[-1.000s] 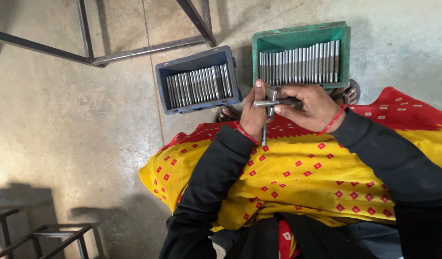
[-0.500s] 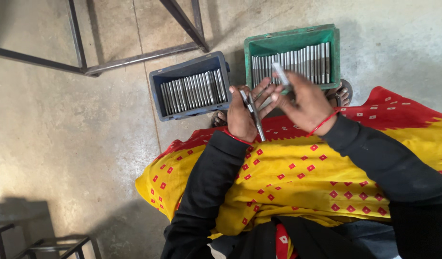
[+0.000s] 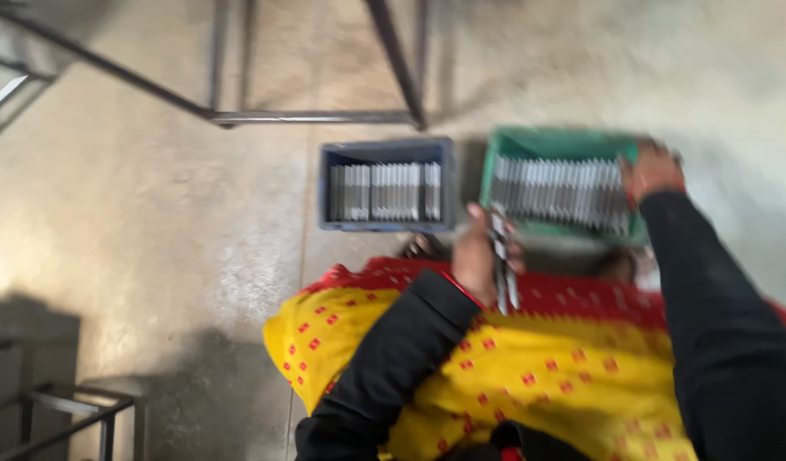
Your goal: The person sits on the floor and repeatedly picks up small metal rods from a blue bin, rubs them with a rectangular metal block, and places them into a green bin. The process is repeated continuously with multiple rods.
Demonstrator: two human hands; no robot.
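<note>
The left hand [image 3: 477, 256] is closed around a slim, silvery metal tool [image 3: 500, 265] made of two narrow bars lying side by side. It stands nearly upright in the picture, its upper end just past the fingers at 12 o'clock and its lower end reaching down at 6 o'clock over the red border of the yellow cloth with red square dots [image 3: 529, 367] that covers the lap. The picture is blurred, so finer detail of the tool cannot be made out.

The right hand [image 3: 651, 171], at 2 o'clock from the left one and well apart from it, is stretched out to the far right corner of the green plastic crate [image 3: 557, 143]. It touches the crate's rim or the parts there; whether the fingers hold anything I cannot tell. The crate is packed with a tight row of upright grey metal strips [image 3: 559, 189].

Just beside it, at 9 o'clock, sits a blue-grey plastic crate [image 3: 384, 149] with a like row of strips. Both stand on the pale concrete floor [image 3: 154, 239], with a dark metal frame [image 3: 316, 115] at 12 o'clock.
</note>
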